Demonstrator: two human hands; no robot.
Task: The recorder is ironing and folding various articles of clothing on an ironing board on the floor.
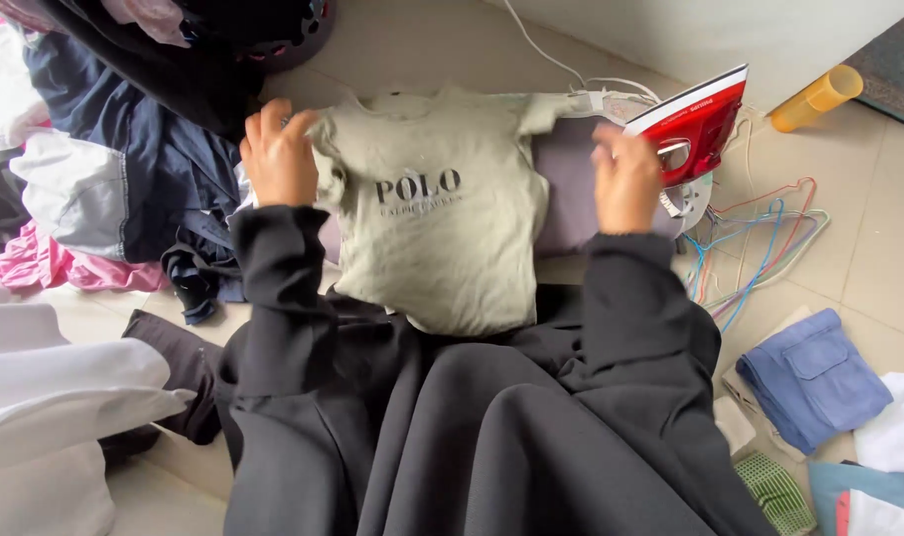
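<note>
I'm looking down at a home floor used for ironing: pale beige floor tiles (869, 258), a red-and-white steam iron (695, 124), tangled coloured wire hangers (760, 248), heaped unsorted clothes (94, 169) alongside.

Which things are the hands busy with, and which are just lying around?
Busy with:
left hand and right hand on the small green T-shirt
red iron

Lying around:
wire hangers
folded blue shorts
yellow tube
pile of clothes
</note>
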